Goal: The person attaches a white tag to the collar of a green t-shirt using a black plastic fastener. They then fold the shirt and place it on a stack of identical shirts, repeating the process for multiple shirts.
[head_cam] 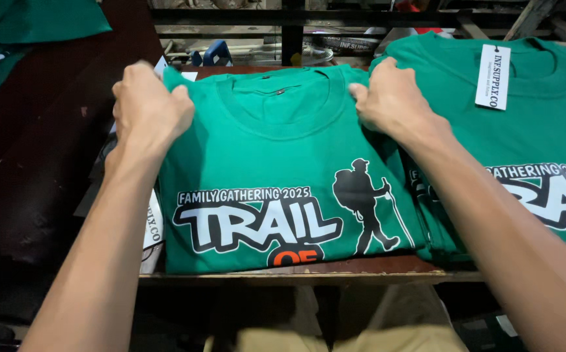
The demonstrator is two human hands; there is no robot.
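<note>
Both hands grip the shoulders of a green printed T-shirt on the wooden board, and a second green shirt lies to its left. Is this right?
Not quite. In the head view the second green shirt lies to the right of the green printed T-shirt, not its left. The rest holds.

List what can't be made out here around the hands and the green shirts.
- Head view: left hand fingertips curl under the middle green shirt; its grip is hidden.
- The shirt's print runs over the front fold, so its lower part is hidden.
- Right-hand shirt stack: cut off by the frame edge and crossed by the right hand and forearm.
</note>
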